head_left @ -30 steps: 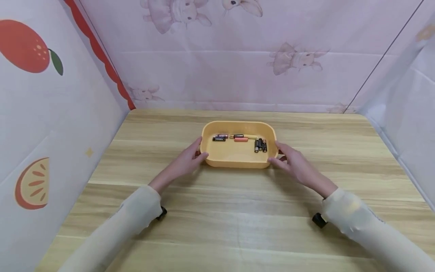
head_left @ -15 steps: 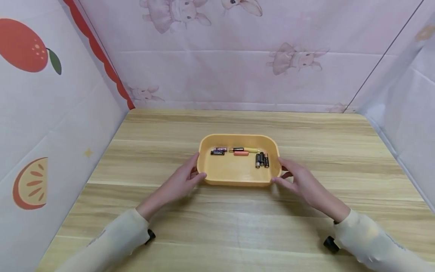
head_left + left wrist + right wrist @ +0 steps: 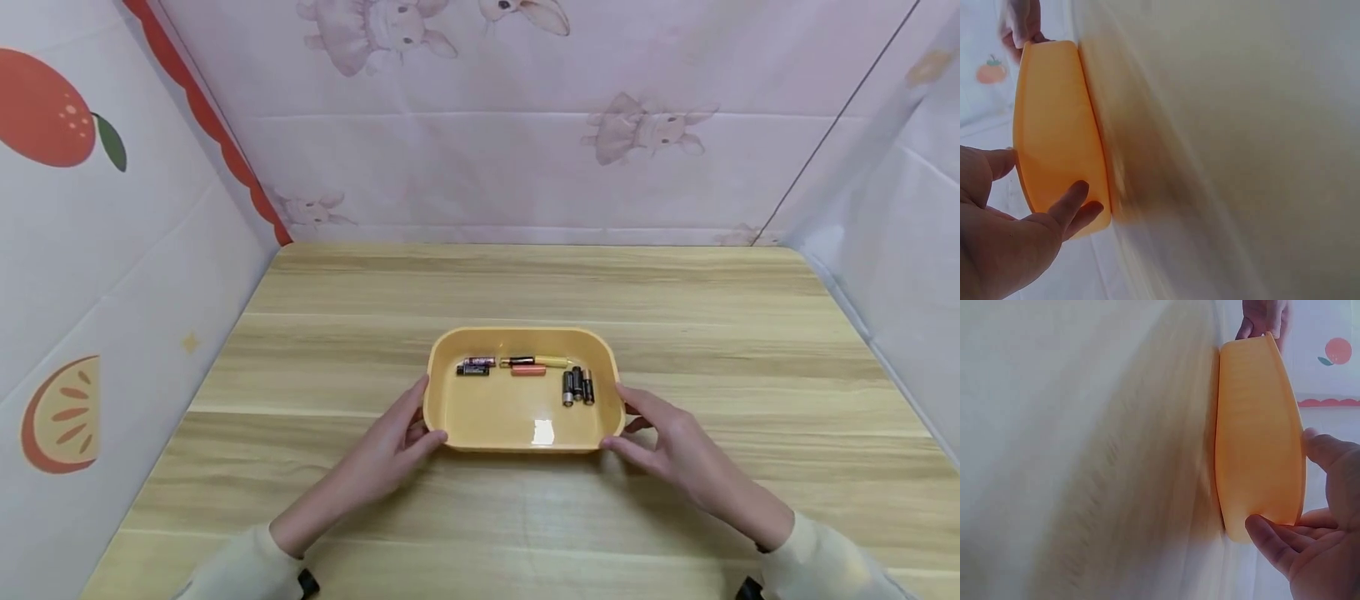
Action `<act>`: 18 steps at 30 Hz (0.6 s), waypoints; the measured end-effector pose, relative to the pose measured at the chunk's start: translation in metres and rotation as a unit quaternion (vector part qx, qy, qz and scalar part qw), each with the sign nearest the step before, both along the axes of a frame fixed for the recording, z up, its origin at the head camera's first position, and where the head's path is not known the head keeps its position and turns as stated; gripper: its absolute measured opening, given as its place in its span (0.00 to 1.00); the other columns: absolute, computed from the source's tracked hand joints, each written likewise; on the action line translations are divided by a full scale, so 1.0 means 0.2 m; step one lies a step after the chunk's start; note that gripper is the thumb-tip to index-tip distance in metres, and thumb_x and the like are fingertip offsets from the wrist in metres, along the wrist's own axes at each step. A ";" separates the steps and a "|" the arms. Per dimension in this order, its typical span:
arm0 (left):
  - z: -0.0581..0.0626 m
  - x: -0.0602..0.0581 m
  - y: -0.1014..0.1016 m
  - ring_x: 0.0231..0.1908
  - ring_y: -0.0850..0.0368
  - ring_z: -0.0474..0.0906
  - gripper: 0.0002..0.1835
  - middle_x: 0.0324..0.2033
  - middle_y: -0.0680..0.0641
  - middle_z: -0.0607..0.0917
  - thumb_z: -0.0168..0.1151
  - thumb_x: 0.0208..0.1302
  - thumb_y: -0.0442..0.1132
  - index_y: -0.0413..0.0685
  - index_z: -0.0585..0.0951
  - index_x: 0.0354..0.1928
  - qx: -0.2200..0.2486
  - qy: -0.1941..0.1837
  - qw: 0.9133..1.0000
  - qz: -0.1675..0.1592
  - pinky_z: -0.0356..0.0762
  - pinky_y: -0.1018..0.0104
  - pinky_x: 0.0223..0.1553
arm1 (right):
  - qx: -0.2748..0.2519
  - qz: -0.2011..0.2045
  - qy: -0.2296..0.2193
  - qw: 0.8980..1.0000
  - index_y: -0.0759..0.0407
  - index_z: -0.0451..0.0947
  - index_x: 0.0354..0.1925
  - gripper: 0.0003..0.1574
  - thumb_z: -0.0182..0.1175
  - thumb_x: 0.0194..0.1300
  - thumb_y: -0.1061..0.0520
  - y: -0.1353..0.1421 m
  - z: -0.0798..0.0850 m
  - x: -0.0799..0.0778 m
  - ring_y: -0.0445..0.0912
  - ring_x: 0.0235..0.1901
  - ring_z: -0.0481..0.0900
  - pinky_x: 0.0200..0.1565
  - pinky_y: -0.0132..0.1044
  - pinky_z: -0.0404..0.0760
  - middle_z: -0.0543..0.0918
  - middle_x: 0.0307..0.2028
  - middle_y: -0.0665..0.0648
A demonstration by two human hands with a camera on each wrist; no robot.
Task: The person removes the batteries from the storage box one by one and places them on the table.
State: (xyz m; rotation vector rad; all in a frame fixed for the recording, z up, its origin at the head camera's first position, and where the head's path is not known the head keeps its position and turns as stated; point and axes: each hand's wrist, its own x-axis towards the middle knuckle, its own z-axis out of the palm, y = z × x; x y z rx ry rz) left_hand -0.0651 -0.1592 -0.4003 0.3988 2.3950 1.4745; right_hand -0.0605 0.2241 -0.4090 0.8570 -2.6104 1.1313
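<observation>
A shallow yellow plastic tray (image 3: 495,414) with rounded corners stands in the middle of the table, batteries lying along its back and right side. My left hand (image 3: 375,458) grips its left end, thumb at the front corner of the rim. At the right end, my right hand (image 3: 682,454) holds it the same way. Both wrist views show fingers (image 3: 1069,203) against the outer wall, low down, and the thumb up at the rim. Two dark batteries (image 3: 474,370) lie at the left. Black-gold, yellow and red batteries (image 3: 528,370) are at the middle back; three black ones (image 3: 577,387) stand side by side at right.
The light wood-grain table (image 3: 510,533) reaches back to a pink rabbit-print sheet (image 3: 480,183). A white sheet with fruit prints (image 3: 150,250) borders the left side, and a pale sheet (image 3: 915,250) the right.
Both hands have drawn the tray across the table toward me, keeping their hold on its ends. The batteries keep much the same arrangement inside.
</observation>
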 end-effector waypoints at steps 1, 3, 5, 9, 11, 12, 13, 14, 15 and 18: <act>0.00 0.02 0.00 0.69 0.44 0.70 0.46 0.79 0.34 0.55 0.62 0.75 0.33 0.40 0.44 0.83 0.006 -0.003 1.000 0.001 0.74 0.68 0.60 | -0.001 0.002 0.003 1.000 0.75 0.72 0.66 0.43 0.78 0.55 0.66 0.00 0.00 0.01 0.47 0.38 0.88 0.40 0.39 0.87 0.86 0.51 0.65; 0.00 0.05 0.00 0.68 0.42 0.72 0.46 0.78 0.33 0.56 0.62 0.74 0.32 0.39 0.44 0.82 0.015 -0.002 1.000 -0.001 0.75 0.68 0.59 | -0.005 0.004 0.013 1.000 0.76 0.73 0.65 0.44 0.78 0.53 0.67 0.00 0.00 0.04 0.46 0.37 0.87 0.40 0.37 0.87 0.86 0.51 0.65; 0.01 0.08 -0.01 0.67 0.42 0.73 0.46 0.77 0.32 0.57 0.63 0.73 0.32 0.39 0.45 0.82 0.024 -0.005 1.000 0.001 0.75 0.67 0.59 | -0.010 0.008 0.020 1.000 0.76 0.73 0.64 0.44 0.79 0.52 0.67 -0.01 -0.01 0.07 0.45 0.37 0.87 0.41 0.35 0.86 0.86 0.51 0.65; 0.01 0.13 -0.03 0.64 0.40 0.76 0.47 0.75 0.29 0.61 0.64 0.72 0.32 0.37 0.46 0.82 0.034 -0.007 0.999 -0.001 0.77 0.67 0.57 | -0.018 0.015 0.037 0.999 0.77 0.73 0.64 0.45 0.80 0.51 0.66 -0.02 -0.01 0.11 0.45 0.36 0.87 0.42 0.32 0.85 0.86 0.50 0.65; 0.01 0.15 -0.04 0.63 0.40 0.77 0.47 0.74 0.27 0.61 0.65 0.72 0.32 0.36 0.46 0.82 0.038 -0.008 0.999 -0.004 0.78 0.66 0.57 | -0.019 0.016 0.040 0.999 0.76 0.73 0.64 0.44 0.80 0.51 0.65 -0.03 -0.01 0.13 0.44 0.36 0.87 0.41 0.30 0.85 0.86 0.50 0.63; 0.01 0.16 -0.04 0.62 0.39 0.78 0.47 0.73 0.27 0.61 0.65 0.72 0.33 0.35 0.46 0.81 0.038 -0.010 0.999 -0.003 0.78 0.66 0.57 | -0.021 0.019 0.040 0.999 0.75 0.74 0.64 0.44 0.80 0.51 0.65 -0.03 -0.02 0.14 0.43 0.36 0.87 0.41 0.30 0.85 0.86 0.50 0.63; 0.01 0.18 -0.05 0.62 0.39 0.78 0.47 0.73 0.26 0.62 0.65 0.72 0.33 0.35 0.46 0.82 0.038 -0.015 0.999 -0.001 0.78 0.66 0.56 | -0.020 0.019 0.040 0.999 0.74 0.74 0.64 0.44 0.80 0.52 0.64 -0.03 -0.02 0.15 0.42 0.36 0.87 0.41 0.29 0.84 0.87 0.50 0.61; 0.01 0.19 -0.05 0.62 0.40 0.78 0.48 0.73 0.27 0.62 0.66 0.72 0.33 0.36 0.46 0.82 0.036 -0.020 0.999 0.003 0.78 0.66 0.56 | -0.019 0.018 0.039 0.999 0.73 0.74 0.64 0.44 0.80 0.52 0.64 -0.03 -0.01 0.16 0.42 0.37 0.87 0.42 0.28 0.84 0.87 0.50 0.60; 0.01 0.20 -0.05 0.62 0.40 0.78 0.48 0.73 0.27 0.62 0.66 0.71 0.33 0.36 0.46 0.82 0.033 -0.024 0.999 0.007 0.78 0.66 0.57 | -0.017 0.017 0.037 0.999 0.72 0.74 0.64 0.44 0.80 0.52 0.63 -0.03 -0.01 0.16 0.41 0.37 0.86 0.42 0.28 0.84 0.87 0.49 0.59; 0.02 0.22 -0.06 0.62 0.42 0.78 0.48 0.72 0.28 0.64 0.67 0.71 0.34 0.37 0.46 0.82 0.025 -0.029 0.999 0.017 0.78 0.67 0.57 | -0.009 0.011 0.030 0.999 0.71 0.75 0.64 0.44 0.81 0.51 0.62 -0.04 -0.01 0.18 0.40 0.37 0.86 0.43 0.28 0.83 0.87 0.50 0.59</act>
